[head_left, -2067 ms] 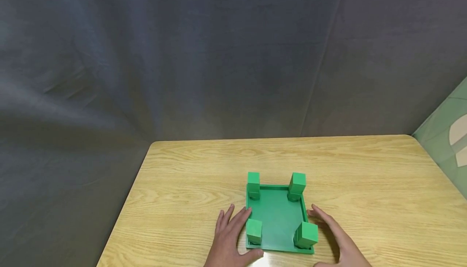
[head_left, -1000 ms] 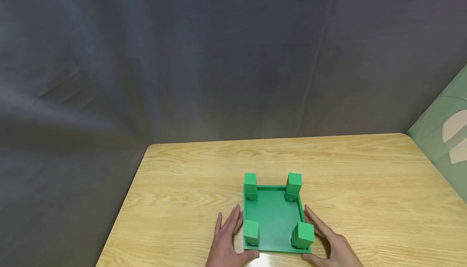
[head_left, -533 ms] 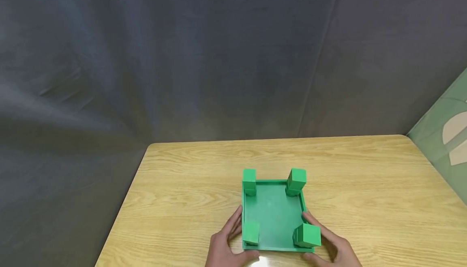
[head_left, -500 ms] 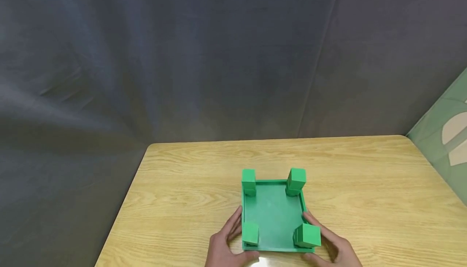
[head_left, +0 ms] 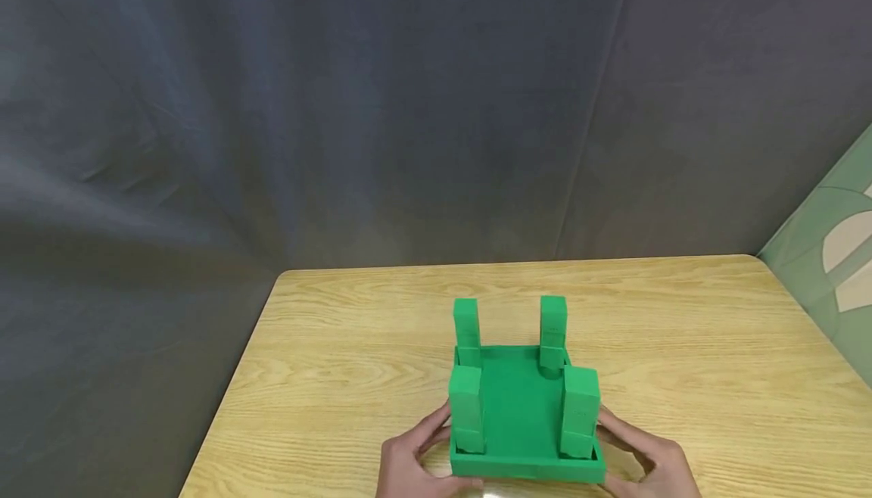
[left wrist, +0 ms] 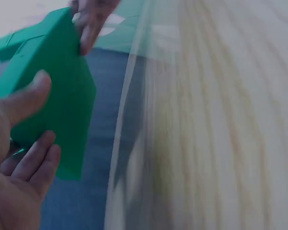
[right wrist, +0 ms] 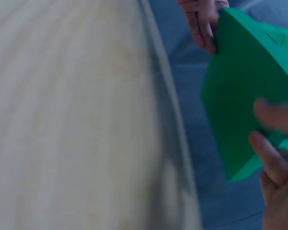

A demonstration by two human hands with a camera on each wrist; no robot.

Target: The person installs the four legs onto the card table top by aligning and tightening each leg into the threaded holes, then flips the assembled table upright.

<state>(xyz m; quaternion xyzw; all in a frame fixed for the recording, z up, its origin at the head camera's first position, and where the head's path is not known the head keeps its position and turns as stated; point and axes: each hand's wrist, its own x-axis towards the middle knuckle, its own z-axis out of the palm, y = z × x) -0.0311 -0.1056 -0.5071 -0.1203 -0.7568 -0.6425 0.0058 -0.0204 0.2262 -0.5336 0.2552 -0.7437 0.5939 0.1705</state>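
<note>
Both hands hold up a shallow square green tray (head_left: 527, 468) with an upright green post (head_left: 466, 407) at each corner. In the head view its near rim shows and its flat inside faces up. My left hand (head_left: 417, 459) grips the left near corner, thumb by the front edge. At the right near corner my right hand (head_left: 652, 462) grips it likewise. The wrist views show the tray's plain underside (right wrist: 245, 91) off the table, with fingertips (left wrist: 47, 139) of the left hand against it. The fingers' far ends are hidden by the tray in the head view.
A wood-grain table (head_left: 341, 347) lies beneath, its rounded far edge meeting a dark grey cloth (head_left: 436, 104) that hangs behind and along the left. A green patterned panel (head_left: 845, 256) stands at the right side.
Both hands have closed in on the tray's sides and lifted it off the table. It has tipped so its near wall and the posts' fronts show more.
</note>
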